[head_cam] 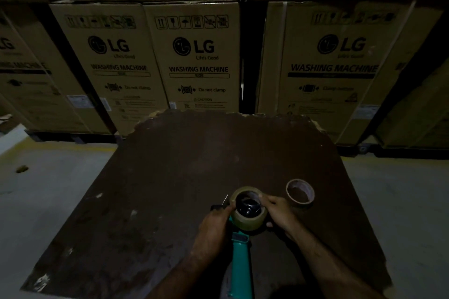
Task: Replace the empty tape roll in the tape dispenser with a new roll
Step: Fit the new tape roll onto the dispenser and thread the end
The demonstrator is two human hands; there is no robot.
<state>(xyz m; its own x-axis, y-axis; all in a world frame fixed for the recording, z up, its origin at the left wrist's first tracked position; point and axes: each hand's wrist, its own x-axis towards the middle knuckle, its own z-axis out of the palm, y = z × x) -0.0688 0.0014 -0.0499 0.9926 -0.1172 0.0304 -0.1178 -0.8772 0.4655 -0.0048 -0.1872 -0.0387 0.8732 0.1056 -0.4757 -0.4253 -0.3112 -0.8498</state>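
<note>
A teal-handled tape dispenser [239, 264] lies on the dark brown table [170, 189], its handle pointing toward me. A full roll of brown tape [250, 221] sits over the dispenser's black hub. My left hand [213, 226] grips the dispenser's frame at the roll's left side. On the roll's right side, my right hand [279, 213] holds it with fingers on its top rim. An empty cardboard tape core [300, 191] lies flat on the table just right of my right hand.
Stacked cardboard washing-machine boxes [196, 56] form a wall right behind the table's chipped far edge [194, 111]. Grey concrete floor [48, 189] lies on both sides of the table. The light is dim.
</note>
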